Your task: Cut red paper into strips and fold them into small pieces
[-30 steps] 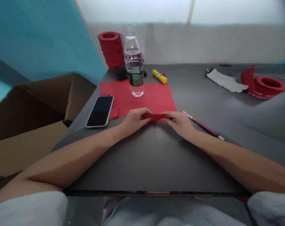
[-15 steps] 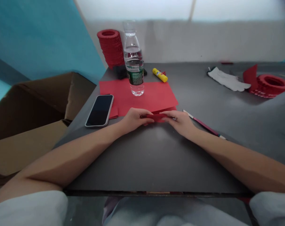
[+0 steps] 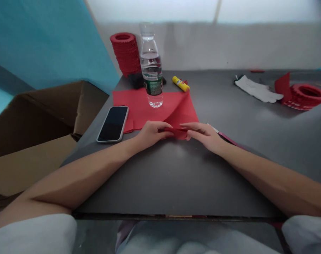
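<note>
Table (image 3: 176, 176) dark grey, teal wall (image 3: 43, 38) leftward.

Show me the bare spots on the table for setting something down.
Free: the near table between both forearms, and the middle stretch between the red paper sheet and white glove. Crowded: far-left corner, with phone, water bottle, glue stick, red ring stack.

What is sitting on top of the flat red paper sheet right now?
A clear plastic water bottle stands upright on the red paper sheet. At the near edge, the left hand and right hand pinch a folded red strip. Anything beneath the sheet is covered.
</note>
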The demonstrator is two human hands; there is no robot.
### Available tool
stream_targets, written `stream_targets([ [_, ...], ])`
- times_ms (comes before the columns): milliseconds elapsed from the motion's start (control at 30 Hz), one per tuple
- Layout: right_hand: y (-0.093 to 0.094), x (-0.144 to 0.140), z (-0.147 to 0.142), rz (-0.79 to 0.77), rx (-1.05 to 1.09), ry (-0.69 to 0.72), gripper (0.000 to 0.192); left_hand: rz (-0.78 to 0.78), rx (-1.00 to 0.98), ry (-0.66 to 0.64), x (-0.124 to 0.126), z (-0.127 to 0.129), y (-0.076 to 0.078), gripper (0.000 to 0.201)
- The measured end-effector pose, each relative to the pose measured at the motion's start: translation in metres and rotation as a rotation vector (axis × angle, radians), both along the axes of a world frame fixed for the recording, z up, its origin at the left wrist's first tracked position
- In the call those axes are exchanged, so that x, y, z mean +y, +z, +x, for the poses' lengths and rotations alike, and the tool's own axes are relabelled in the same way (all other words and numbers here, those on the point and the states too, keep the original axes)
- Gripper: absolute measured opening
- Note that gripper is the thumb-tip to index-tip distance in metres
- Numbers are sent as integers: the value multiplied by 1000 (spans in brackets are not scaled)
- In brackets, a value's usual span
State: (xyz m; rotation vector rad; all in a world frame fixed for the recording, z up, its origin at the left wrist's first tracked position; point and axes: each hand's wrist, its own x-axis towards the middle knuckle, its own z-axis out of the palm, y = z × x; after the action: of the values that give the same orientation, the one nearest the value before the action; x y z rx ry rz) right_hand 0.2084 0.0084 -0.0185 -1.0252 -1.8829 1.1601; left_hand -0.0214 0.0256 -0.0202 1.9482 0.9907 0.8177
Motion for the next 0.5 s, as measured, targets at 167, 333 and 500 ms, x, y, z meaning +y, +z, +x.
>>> stream_targets([
  [167,-4,5,4,-4,59,-10,29,-31,-14,-1,1,0,-1,20],
  [333,-8,5,2,54,-27,-52,31,-13,-5,-9,1,-1,0,20],
  [500,-6,2,2,96,-111,-31,36,9,8,-15,1,0,1,19],
])
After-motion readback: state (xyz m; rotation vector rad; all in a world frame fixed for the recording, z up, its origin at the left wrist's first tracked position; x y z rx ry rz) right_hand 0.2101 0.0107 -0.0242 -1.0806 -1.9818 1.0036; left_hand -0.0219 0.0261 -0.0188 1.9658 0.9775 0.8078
